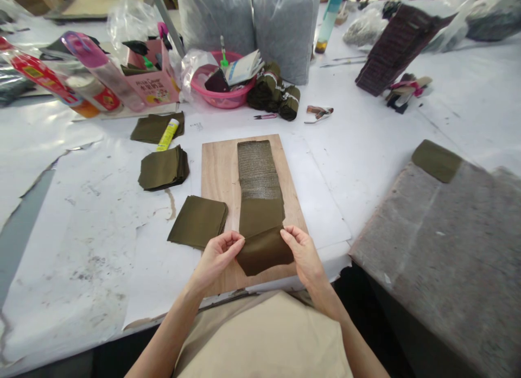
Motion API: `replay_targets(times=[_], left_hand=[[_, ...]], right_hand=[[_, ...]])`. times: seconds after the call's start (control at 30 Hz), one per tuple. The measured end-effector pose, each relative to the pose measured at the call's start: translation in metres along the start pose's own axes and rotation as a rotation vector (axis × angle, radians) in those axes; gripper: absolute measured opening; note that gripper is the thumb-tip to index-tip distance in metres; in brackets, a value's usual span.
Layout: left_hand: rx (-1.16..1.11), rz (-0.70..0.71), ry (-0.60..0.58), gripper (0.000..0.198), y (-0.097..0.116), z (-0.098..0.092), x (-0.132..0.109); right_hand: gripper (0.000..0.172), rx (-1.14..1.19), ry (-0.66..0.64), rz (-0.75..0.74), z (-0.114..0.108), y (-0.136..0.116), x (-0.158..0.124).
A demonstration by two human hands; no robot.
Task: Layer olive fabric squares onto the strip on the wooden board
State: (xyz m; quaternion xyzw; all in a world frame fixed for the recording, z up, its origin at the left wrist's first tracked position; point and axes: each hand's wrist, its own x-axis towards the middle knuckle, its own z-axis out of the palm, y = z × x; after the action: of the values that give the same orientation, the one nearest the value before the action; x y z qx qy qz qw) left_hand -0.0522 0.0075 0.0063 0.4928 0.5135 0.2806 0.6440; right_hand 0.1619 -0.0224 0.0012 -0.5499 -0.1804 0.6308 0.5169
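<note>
Between both hands is an olive fabric piece (266, 251), pinched at its two upper corners. My left hand (222, 253) is closed on the left corner, and my right hand (300, 251) grips the right one. The piece hangs over the near end of a wooden board (220, 166). On that board lies a column of overlapping olive pieces (260, 172), its far part showing narrow, whitish-streaked edges. A stack of olive fabric pieces (198, 222) rests to the left, partly on the board, close to my left hand.
Farther left sit another fabric stack (163, 168) and a yellow glue stick (167, 135) on olive cloth. Behind the board are thread snips (264, 116), rolled olive bundles (266, 90) and a pink basket (220, 98). A grey-covered surface (443, 248) with an olive piece (437, 160) stands at right.
</note>
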Motion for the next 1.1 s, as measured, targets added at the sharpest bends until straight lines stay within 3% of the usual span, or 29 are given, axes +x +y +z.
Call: replay_targets(times=[0.27,0.33,0.43,0.5,0.6,0.67,0.83,0.9,1.0,1.1], left_hand=[[0.039,0.049,0.018,0.03,-0.001,0.001,0.002],[0.061,0.101,0.101,0.027,-0.001,0.001,0.003],[0.124,0.183,0.273,0.028,0.001,0.003,0.002],[0.071,0.184,0.196,0.035,0.001,0.008,0.0],[-0.288,0.128,-0.148,0.057,-0.001,0.021,-0.007],[-0.526,0.077,-0.201,0.06,-0.004,0.031,-0.009],[-0.662,-0.089,-0.043,0.024,-0.009,0.03,-0.008],[-0.605,-0.095,-0.03,0.026,-0.008,0.022,-0.007],[-0.463,-0.068,-0.006,0.032,-0.003,0.013,-0.008],[-0.358,-0.03,0.001,0.031,0.004,0.008,-0.007]], right_hand=[[0.029,-0.126,-0.004,-0.058,0.005,0.001,0.001],[0.023,-0.224,0.082,-0.21,0.005,-0.003,-0.003],[0.009,-0.513,0.214,-0.622,0.005,-0.012,-0.013],[0.007,-0.727,0.197,-0.881,0.009,-0.016,-0.019],[0.016,-0.961,0.043,-1.03,0.022,-0.012,-0.025],[0.016,-1.062,-0.052,-0.988,0.032,-0.004,-0.027],[0.019,-0.997,-0.346,-0.796,0.035,0.003,-0.029],[0.016,-0.902,-0.298,-0.773,0.029,-0.002,-0.024],[0.023,-0.789,-0.075,-0.686,0.024,-0.01,-0.005],[0.048,-0.584,-0.073,-0.378,0.025,-0.013,0.019]])
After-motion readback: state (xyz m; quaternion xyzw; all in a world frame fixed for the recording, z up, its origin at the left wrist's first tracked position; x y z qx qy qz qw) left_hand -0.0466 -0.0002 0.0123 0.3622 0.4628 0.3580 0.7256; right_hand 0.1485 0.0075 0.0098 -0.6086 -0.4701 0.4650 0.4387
